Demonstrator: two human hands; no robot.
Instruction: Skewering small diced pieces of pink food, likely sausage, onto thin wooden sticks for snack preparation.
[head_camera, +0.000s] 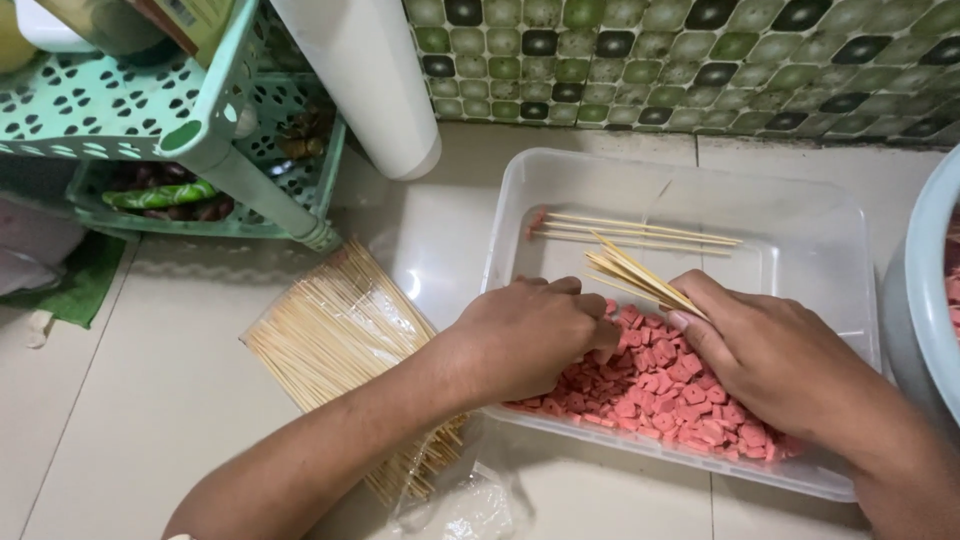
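Note:
A clear plastic tub (800, 215) lies on the tiled floor with a heap of small pink sausage pieces (660, 395) along its near side. My left hand (525, 335) rests curled on the pieces at the heap's left end. It is not visible whether its fingers pinch a piece. My right hand (770, 350) grips a bundle of thin wooden skewers (635, 275) that point up and to the left over the tub. A few skewers (635, 232) lie flat in the tub's far half, one with a pink piece on its left tip.
A large pack of wooden skewers (335, 335) in clear wrap lies left of the tub. A mint-green plastic rack (160, 120) stands at the upper left, a white pipe (370, 80) beside it. A pale blue basin rim (925, 290) shows at the right edge. Tiled wall behind.

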